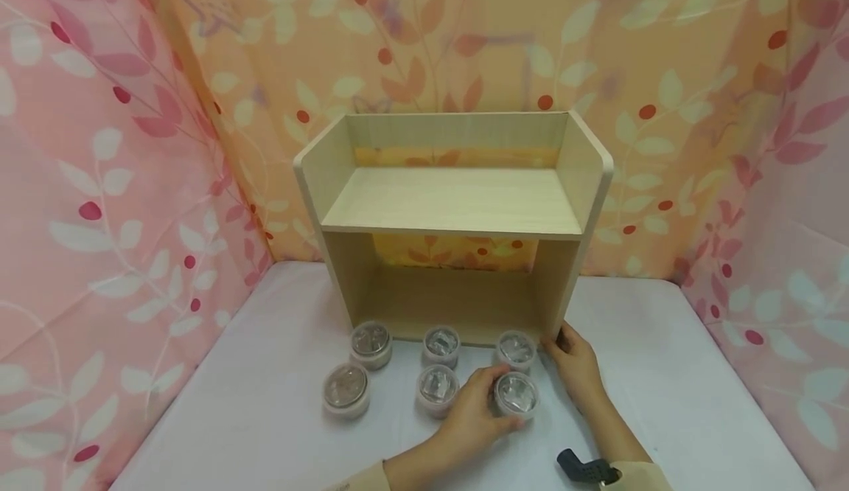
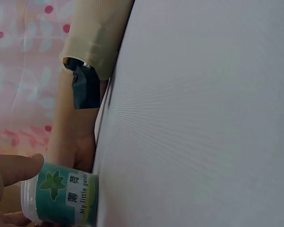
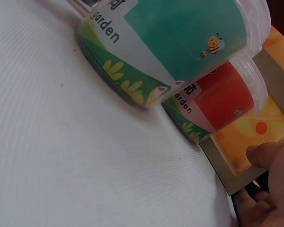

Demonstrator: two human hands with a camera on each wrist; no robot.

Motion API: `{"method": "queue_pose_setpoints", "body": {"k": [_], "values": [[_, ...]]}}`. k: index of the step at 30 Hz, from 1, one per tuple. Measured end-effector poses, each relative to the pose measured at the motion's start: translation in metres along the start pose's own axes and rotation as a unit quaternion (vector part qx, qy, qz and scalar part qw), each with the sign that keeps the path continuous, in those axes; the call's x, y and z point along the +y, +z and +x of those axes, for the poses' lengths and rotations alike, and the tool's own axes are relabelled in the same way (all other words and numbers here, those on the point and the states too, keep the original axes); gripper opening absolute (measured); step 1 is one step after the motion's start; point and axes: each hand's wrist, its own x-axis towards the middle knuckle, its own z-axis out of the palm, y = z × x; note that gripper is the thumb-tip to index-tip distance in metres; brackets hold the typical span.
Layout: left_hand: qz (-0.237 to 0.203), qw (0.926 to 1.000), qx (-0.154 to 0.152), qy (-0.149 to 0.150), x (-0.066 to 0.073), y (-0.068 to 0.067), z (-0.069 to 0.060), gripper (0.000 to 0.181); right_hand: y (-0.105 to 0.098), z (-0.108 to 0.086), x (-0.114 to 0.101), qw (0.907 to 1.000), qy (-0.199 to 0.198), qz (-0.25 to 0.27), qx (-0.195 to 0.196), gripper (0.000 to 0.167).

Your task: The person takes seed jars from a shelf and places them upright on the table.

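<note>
My left hand [image 1: 469, 416] holds a plant-growing cup [image 1: 516, 395] at the front right of the group, thumb and fingers around its sides. In the left wrist view this cup [image 2: 64, 194] has a clear lid and a teal "My little garden" label with a leaf. My right hand [image 1: 578, 367] grips the lower front right corner of a pale wooden shelf [image 1: 451, 200]. In the right wrist view, its thumb [image 3: 262, 153] lies at the panel edge and its fingers are partly hidden. A red-labelled cup [image 3: 227, 97] stands beside that corner, behind the teal one.
Several more lidded cups stand in front of the shelf: a back middle cup [image 1: 441, 343], a front middle cup [image 1: 438, 386], a back left cup [image 1: 371, 343] and a front left cup [image 1: 346, 389]. Floral curtains [image 1: 99, 181] surround the white table [image 1: 252, 402].
</note>
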Motion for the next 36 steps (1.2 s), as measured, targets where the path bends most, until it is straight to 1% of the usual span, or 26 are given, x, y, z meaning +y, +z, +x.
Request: {"method": "queue_pose_setpoints", "body": {"k": [3, 7, 10, 12, 17, 19, 21, 24, 25, 28, 31, 34, 36], "values": [[-0.009, 0.9999, -0.004, -0.009, 0.006, -0.002, -0.003, 0.077, -0.001, -0.001, 0.002, 1.0, 0.0, -0.004, -0.004, 0.062], [-0.011, 0.9999, -0.005, -0.002, 0.019, -0.009, -0.003, 0.08, -0.005, 0.002, 0.0, 0.9988, -0.019, -0.044, -0.011, 0.062], [-0.001, 0.9999, -0.006, 0.013, 0.03, -0.018, -0.001, 0.08, -0.009, 0.004, -0.003, 0.9969, -0.035, -0.068, -0.019, 0.063], [-0.008, 0.9997, -0.015, 0.016, 0.038, -0.027, 0.0, 0.079, -0.011, 0.005, -0.004, 0.9964, -0.038, -0.071, -0.027, 0.064], [-0.031, 0.9989, -0.029, 0.022, 0.055, -0.052, -0.003, 0.074, -0.018, 0.004, -0.005, 0.9924, -0.043, -0.108, -0.041, 0.064], [-0.02, 0.9991, -0.029, 0.023, 0.06, -0.062, -0.005, 0.071, -0.022, 0.002, -0.006, 0.9896, -0.051, -0.127, -0.044, 0.063], [0.012, 0.999, -0.028, 0.032, 0.062, -0.072, -0.006, 0.069, -0.027, 0.001, -0.007, 0.9866, -0.06, -0.144, -0.049, 0.061], [0.071, 0.996, -0.028, 0.047, 0.063, -0.085, -0.008, 0.068, -0.035, -0.003, -0.008, 0.9815, -0.074, -0.167, -0.059, 0.056], [0.084, 0.9946, -0.028, 0.053, 0.062, -0.09, -0.008, 0.068, -0.037, -0.004, -0.009, 0.9794, -0.08, -0.174, -0.063, 0.055], [0.113, 0.9904, -0.027, 0.074, 0.058, -0.109, -0.008, 0.066, -0.043, -0.006, -0.011, 0.9721, -0.096, -0.2, -0.077, 0.055], [0.137, 0.9857, -0.016, 0.097, 0.051, -0.131, -0.006, 0.062, -0.048, -0.008, -0.014, 0.9629, -0.107, -0.233, -0.085, 0.057], [0.175, 0.9793, -0.001, 0.102, 0.04, -0.154, -0.009, 0.059, -0.053, -0.012, -0.016, 0.9511, -0.114, -0.273, -0.089, 0.061], [0.191, 0.9769, 0.004, 0.096, 0.032, -0.169, -0.012, 0.058, -0.056, -0.015, -0.017, 0.9423, -0.122, -0.298, -0.092, 0.062]]}}
